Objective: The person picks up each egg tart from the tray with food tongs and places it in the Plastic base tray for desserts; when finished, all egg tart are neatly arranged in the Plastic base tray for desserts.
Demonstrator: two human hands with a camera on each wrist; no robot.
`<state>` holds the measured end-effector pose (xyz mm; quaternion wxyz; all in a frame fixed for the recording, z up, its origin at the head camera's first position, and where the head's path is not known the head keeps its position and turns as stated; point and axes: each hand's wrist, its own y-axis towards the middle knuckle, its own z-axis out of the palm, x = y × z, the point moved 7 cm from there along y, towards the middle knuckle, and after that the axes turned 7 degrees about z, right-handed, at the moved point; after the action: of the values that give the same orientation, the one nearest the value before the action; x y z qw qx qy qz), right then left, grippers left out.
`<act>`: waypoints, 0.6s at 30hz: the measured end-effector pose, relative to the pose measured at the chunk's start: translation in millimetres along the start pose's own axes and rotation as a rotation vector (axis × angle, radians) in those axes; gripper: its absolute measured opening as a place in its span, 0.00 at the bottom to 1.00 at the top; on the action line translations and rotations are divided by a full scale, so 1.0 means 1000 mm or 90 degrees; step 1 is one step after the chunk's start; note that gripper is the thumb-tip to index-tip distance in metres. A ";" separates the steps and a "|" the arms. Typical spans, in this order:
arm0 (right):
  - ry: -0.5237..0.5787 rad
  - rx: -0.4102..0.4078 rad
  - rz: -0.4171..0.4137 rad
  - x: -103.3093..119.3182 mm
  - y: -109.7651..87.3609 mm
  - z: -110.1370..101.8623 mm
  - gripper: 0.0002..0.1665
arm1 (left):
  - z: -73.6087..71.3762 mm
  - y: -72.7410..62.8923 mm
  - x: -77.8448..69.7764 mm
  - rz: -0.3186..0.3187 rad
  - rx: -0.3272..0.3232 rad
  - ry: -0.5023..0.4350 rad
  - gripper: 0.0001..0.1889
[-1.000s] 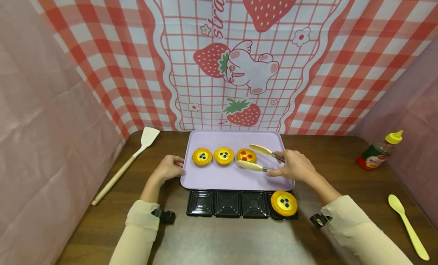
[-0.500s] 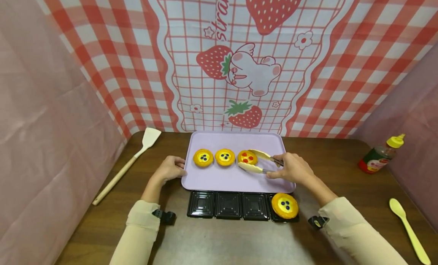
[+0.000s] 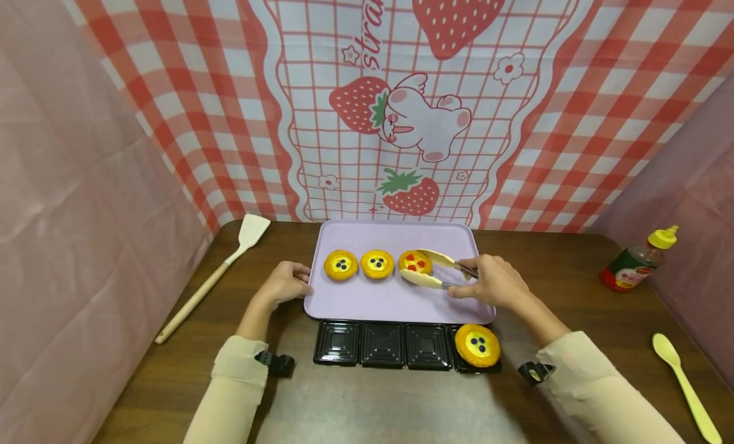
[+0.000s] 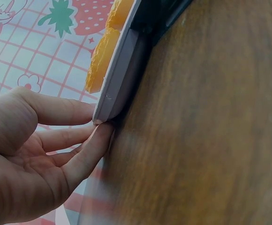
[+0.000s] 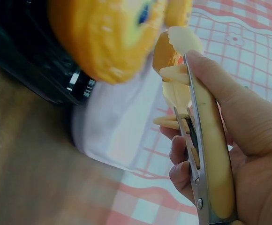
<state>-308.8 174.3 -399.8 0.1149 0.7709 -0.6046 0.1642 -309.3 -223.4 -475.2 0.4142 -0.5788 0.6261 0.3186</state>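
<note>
As the right hand (image 3: pixel 497 281), gripping tongs (image 3: pixel 421 279), narrows them about the red tart (image 3: pixel 412 264), it seems nearly caught, the left hand (image 3: pixel 285 281) pinching the tray (image 3: pixel 367 304).

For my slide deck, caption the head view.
Tongs in the right hand straddle a red-topped tart on a lilac tray while the left hand holds the tray's edge.

the lilac tray (image 3: pixel 367 306) has bare strips along its front and back. at the red-topped tart (image 3: pixel 410 262), tongs (image 3: pixel 421 279) bar the right side; a blueberry tart (image 3: pixel 376 265) leaves only a narrow gap left. the left grip (image 3: pixel 286 282) blocks the tray's left edge, a checked curtain (image 3: pixel 241 138) the rear.
</note>
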 end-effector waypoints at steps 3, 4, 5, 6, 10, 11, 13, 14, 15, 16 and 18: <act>0.013 -0.001 0.004 0.003 -0.003 -0.010 0.49 | 0.000 0.000 0.000 0.000 0.000 -0.005 0.24; 0.017 -0.001 0.007 0.004 -0.004 -0.014 0.50 | 0.001 0.000 -0.001 0.003 0.003 -0.006 0.24; 0.019 0.000 0.009 0.006 -0.006 -0.017 0.51 | 0.001 0.000 0.000 -0.002 0.001 -0.008 0.25; 0.021 0.001 0.011 0.007 -0.007 -0.021 0.52 | 0.001 0.000 0.000 -0.003 0.001 -0.010 0.25; 0.013 0.000 0.011 0.013 -0.016 -0.032 0.54 | 0.001 0.000 0.000 -0.001 0.006 -0.018 0.25; 0.007 -0.001 0.009 0.015 -0.019 -0.035 0.54 | 0.002 0.000 0.001 -0.005 0.004 -0.021 0.25; -0.001 -0.004 0.001 0.017 -0.025 -0.039 0.54 | 0.002 0.000 0.001 -0.005 0.004 -0.023 0.25; -0.006 -0.004 -0.002 0.018 -0.028 -0.041 0.55 | 0.001 0.000 0.001 -0.007 0.003 -0.025 0.25; -0.010 -0.004 -0.005 0.019 -0.031 -0.042 0.55 | 0.002 0.001 0.001 -0.006 0.005 -0.025 0.25; -0.011 -0.002 -0.009 0.019 -0.035 -0.044 0.55 | 0.002 0.001 0.002 -0.007 0.004 -0.026 0.25; -0.013 -0.002 -0.015 0.019 -0.043 -0.047 0.54 | 0.002 0.001 0.002 -0.009 0.005 -0.028 0.25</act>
<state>-268.8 185.4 -348.4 0.1120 0.7794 -0.5969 0.1539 -309.9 -222.7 -477.8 0.4319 -0.5745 0.6142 0.3260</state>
